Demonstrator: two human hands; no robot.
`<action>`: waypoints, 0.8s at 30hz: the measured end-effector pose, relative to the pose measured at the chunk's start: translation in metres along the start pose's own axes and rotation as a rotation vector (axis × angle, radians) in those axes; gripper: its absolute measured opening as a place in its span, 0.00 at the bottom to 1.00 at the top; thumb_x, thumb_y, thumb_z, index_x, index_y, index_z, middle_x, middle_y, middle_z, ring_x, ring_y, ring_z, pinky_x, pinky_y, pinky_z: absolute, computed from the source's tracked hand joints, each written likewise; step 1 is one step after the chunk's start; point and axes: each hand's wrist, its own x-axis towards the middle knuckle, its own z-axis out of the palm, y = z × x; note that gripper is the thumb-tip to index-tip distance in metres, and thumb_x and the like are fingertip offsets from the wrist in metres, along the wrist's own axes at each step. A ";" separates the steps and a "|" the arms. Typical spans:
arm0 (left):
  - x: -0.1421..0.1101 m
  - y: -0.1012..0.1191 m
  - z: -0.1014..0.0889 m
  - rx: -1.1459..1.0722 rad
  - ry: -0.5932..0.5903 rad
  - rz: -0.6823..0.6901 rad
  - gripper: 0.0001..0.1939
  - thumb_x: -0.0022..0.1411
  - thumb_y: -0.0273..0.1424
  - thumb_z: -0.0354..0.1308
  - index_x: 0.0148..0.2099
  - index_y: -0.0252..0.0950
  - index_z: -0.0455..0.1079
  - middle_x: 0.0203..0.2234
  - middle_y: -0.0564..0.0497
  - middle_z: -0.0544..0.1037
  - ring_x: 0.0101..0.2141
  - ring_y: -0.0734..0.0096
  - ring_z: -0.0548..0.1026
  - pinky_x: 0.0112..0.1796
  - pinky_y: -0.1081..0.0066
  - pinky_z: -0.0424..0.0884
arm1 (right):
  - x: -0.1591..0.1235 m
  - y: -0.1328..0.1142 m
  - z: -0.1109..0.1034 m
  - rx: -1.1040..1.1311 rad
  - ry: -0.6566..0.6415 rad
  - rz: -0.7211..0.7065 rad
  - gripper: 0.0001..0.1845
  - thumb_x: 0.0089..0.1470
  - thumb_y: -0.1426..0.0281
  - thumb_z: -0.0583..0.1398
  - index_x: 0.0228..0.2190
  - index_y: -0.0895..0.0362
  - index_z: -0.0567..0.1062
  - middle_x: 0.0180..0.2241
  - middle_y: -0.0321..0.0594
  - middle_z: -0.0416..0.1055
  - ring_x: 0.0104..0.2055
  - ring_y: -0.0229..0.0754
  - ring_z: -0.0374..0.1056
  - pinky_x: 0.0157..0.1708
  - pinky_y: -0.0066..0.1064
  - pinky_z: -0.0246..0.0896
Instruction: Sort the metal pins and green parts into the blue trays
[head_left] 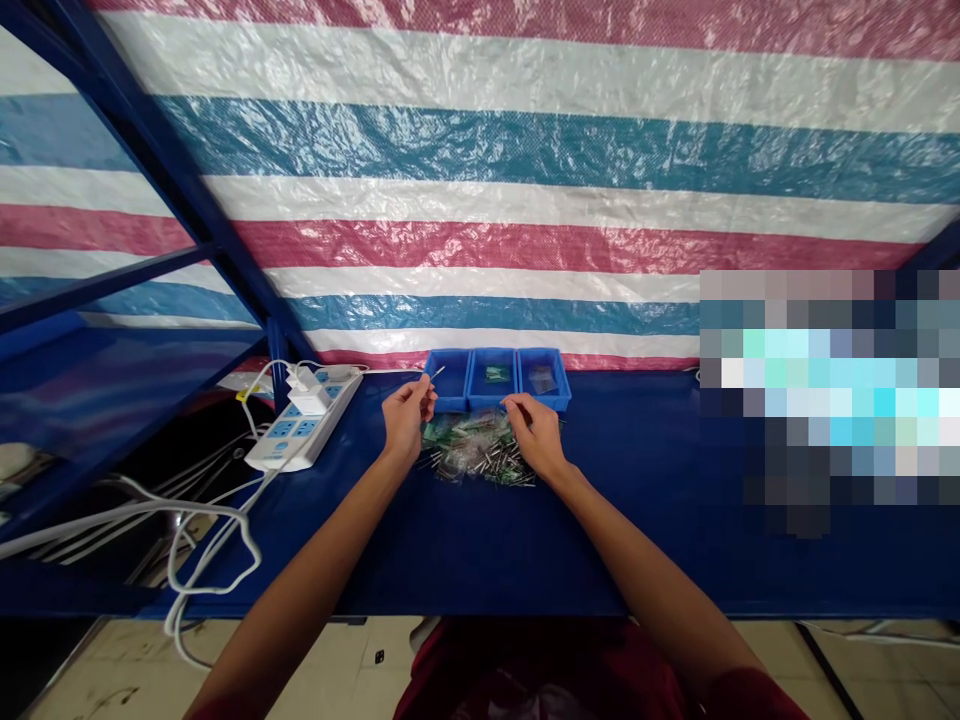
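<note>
Taking the person's place at six o'clock, a mixed heap of small metal pins and green and clear pieces [480, 455] lies mid-surface [480, 560]. At its ten o'clock, the left hand [406, 415] pinches a thin, pale rod [438, 373] between closed fingers, its tip by the left blue plastic tray [454, 372]. At two o'clock, the right hand [537, 430] has its fingers drawn together near the middle blue tray [492, 402], which holds green pieces [495, 375]; whether they grip anything, I cannot tell. The step in hand looks like handling a single piece lifted clear of the heap. From here, any move calls for a light fingertip pinch and clearance above the tray rims at twelve o'clock.
</note>
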 end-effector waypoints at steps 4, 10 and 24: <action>0.011 -0.003 -0.005 0.155 0.066 0.040 0.19 0.50 0.44 0.65 0.25 0.31 0.69 0.17 0.54 0.69 0.15 0.83 0.61 0.14 0.81 0.53 | 0.000 0.000 0.000 -0.018 -0.007 -0.025 0.18 0.62 0.61 0.50 0.34 0.57 0.75 0.25 0.38 0.70 0.25 0.39 0.65 0.29 0.29 0.59; 0.020 -0.002 -0.009 0.032 -0.018 -0.095 0.20 0.48 0.43 0.66 0.33 0.29 0.72 0.20 0.51 0.74 0.13 0.83 0.61 0.14 0.79 0.51 | 0.000 0.001 0.001 -0.056 -0.008 -0.058 0.18 0.62 0.61 0.50 0.33 0.57 0.76 0.26 0.39 0.72 0.26 0.39 0.65 0.30 0.29 0.59; -0.002 -0.016 -0.004 0.969 -0.634 0.758 0.13 0.63 0.40 0.55 0.41 0.39 0.77 0.39 0.46 0.80 0.40 0.61 0.77 0.46 0.64 0.69 | 0.002 0.005 0.001 -0.099 0.021 -0.066 0.16 0.60 0.63 0.52 0.31 0.56 0.76 0.30 0.42 0.76 0.29 0.42 0.69 0.32 0.31 0.61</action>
